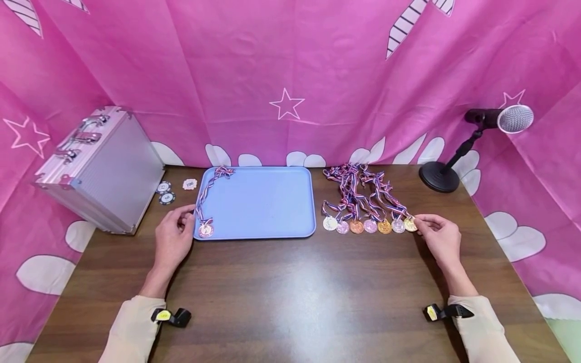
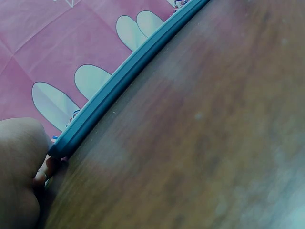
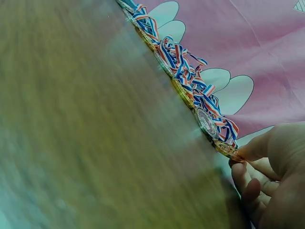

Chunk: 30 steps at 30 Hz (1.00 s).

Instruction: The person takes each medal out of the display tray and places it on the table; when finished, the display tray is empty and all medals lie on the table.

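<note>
A light blue tray (image 1: 258,201) lies on the table. On its left side rests one medal (image 1: 206,230) with a striped ribbon. My left hand (image 1: 174,234) holds the tray's left edge; in the left wrist view the tray's rim (image 2: 109,95) meets my thumb and fingers. To the right of the tray, several medals (image 1: 356,226) in silver, pinkish and gold tones lie in a row, their striped ribbons (image 1: 349,184) heaped behind them. With thumb and fingertips my right hand (image 1: 439,237) pinches the rightmost gold medal (image 3: 228,150).
A silver case (image 1: 109,171) stands at the left, beside a few poker chips (image 1: 167,197). A microphone (image 1: 515,119) on a black stand (image 1: 439,176) occupies the back right. Pink curtain (image 1: 245,101) hangs behind the brown table (image 1: 290,302).
</note>
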Each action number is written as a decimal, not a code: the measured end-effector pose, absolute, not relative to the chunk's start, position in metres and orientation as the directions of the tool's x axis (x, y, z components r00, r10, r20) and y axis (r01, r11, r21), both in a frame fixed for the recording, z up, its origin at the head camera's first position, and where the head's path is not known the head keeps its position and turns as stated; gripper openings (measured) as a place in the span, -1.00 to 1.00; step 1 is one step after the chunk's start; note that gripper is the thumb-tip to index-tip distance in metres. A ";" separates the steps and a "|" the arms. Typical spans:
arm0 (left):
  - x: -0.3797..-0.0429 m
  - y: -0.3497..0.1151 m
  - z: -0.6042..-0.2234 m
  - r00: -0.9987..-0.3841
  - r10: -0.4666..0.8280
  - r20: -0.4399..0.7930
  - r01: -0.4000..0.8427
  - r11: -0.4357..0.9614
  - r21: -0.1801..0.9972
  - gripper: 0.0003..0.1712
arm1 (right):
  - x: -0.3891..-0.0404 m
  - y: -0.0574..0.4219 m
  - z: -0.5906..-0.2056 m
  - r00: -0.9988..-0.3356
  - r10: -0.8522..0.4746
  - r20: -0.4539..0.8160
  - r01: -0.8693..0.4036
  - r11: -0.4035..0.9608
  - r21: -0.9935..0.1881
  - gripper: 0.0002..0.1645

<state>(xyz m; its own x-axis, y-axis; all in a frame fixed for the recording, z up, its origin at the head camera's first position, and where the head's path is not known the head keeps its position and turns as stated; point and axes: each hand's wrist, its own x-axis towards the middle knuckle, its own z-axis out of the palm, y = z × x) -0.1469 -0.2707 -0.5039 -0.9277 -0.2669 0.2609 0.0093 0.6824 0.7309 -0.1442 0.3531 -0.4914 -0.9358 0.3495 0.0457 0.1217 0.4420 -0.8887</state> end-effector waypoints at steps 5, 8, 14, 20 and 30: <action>-0.146 -0.270 -0.502 -0.930 -0.267 0.252 0.004 0.680 0.733 -0.64 | -0.142 0.352 -0.495 -0.925 0.359 0.124 0.116 0.578 -0.808 -0.69; -0.145 -0.270 -0.501 -0.932 -0.266 0.247 0.001 0.679 0.734 -0.63 | -0.141 0.351 -0.495 -0.914 0.372 0.164 0.121 0.634 -0.764 -0.73; -0.146 -0.270 -0.501 -0.934 -0.263 0.241 -0.001 0.679 0.734 -0.62 | -0.142 0.351 -0.497 -0.908 0.356 0.220 0.095 0.687 -0.720 -0.76; -0.146 -0.271 -0.502 -0.933 -0.261 0.247 0.003 0.683 0.731 -0.61 | -0.142 0.351 -0.499 -0.906 0.340 0.254 0.075 0.717 -0.693 -0.78; -0.146 -0.270 -0.502 -0.932 -0.264 0.248 0.000 0.685 0.728 -0.63 | -0.140 0.349 -0.499 -0.863 0.451 0.227 0.097 0.589 -0.802 -0.74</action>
<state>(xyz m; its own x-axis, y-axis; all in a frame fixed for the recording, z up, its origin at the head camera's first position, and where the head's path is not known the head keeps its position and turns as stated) -0.1462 -0.2702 -0.5023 -0.9322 -0.2638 0.2478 -0.0004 0.6855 0.7281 -0.1404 0.3491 -0.4986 -0.8635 0.4507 0.2266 0.0968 0.5889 -0.8024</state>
